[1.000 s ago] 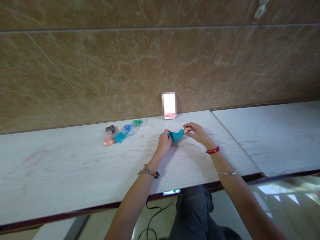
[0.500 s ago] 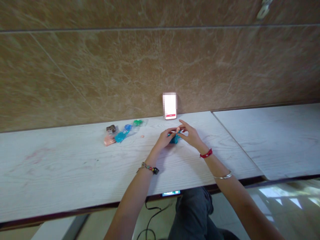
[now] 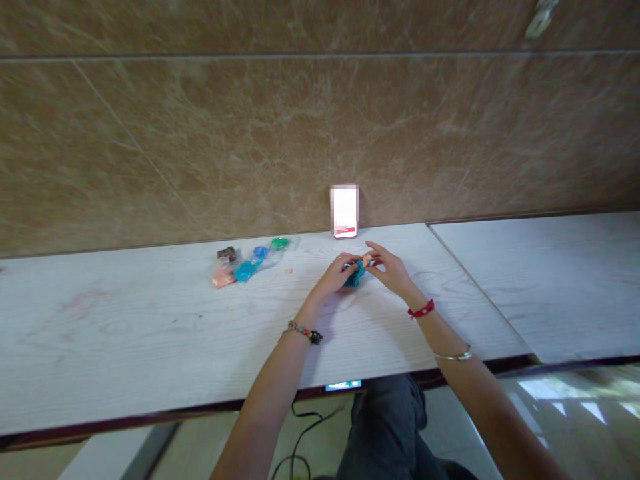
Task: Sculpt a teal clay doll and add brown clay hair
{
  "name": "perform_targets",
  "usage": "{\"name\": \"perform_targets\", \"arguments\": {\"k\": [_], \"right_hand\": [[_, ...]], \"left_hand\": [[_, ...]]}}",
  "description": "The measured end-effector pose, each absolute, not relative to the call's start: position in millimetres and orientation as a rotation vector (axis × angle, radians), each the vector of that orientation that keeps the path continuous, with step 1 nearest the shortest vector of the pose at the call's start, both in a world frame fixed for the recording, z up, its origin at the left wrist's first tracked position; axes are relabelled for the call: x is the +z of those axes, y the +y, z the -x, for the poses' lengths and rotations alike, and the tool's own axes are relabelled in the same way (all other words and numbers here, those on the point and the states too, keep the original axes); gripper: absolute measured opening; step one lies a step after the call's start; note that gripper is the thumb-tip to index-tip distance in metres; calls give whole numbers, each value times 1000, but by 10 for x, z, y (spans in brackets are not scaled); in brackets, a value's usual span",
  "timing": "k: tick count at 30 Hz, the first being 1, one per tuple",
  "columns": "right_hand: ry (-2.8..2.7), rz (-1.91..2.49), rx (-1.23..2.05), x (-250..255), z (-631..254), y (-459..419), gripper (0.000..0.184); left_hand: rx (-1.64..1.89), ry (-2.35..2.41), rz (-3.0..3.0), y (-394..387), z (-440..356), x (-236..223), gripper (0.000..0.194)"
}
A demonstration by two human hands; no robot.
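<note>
While the left hand [image 3: 336, 275] grips the teal lump [image 3: 354, 275], the right hand [image 3: 391, 270] pinches a peach bit [image 3: 367, 260]

Just in front of the phone [image 3: 345, 212], left fingers curl closed over the teal lump; right fingertips nearly meet on the peach bit, one finger lifted clear. Both pieces are unwrapped and in hand, so the work seems underway but unfinished; whether they are joined cannot be told. Left of the phone, a peach disc [image 3: 289, 271] lies loose on the table [image 3: 150, 327], apart from both pieces; farther left are coloured bags [image 3: 249, 269]; behind the phone stands the wall [image 3: 225, 133]
</note>
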State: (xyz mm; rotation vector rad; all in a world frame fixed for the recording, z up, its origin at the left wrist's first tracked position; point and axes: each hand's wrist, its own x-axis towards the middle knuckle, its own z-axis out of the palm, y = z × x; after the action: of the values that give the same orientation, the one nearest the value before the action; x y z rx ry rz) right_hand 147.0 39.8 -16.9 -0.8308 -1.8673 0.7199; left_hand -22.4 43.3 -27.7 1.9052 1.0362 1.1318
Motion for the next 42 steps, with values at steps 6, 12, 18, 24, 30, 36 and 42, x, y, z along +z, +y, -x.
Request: {"name": "perform_targets", "arguments": {"k": [6,12,18,24,30,36,42], "right_hand": [[-1880,834,761,-173,-1485,400,49],[-1863,859,756,-164,-1518,402,47],[-1844,852,758,-148,-1555,416,48],[-1850,853,785,-153,-1556,415,47],[-1846,845,778,-169,-1558,429,47],[-1858,896,659,-143,-1523,426,45],[-1856,964,596,-174,-1480,438,45]], "left_hand": [[1138,1101,-1783,417,190,-247,7],[1152,1134,-1595,415,218,-247,4],[1047,1178,-1685,457,408,-264,13],[1128,1386,-2064,369,378,-203,24],[890,1405,-2260,343,247,-326,21],[633,1538,-2413,294,298,-322,37],[332,1542,-2452,73,346,-137,46]]}}
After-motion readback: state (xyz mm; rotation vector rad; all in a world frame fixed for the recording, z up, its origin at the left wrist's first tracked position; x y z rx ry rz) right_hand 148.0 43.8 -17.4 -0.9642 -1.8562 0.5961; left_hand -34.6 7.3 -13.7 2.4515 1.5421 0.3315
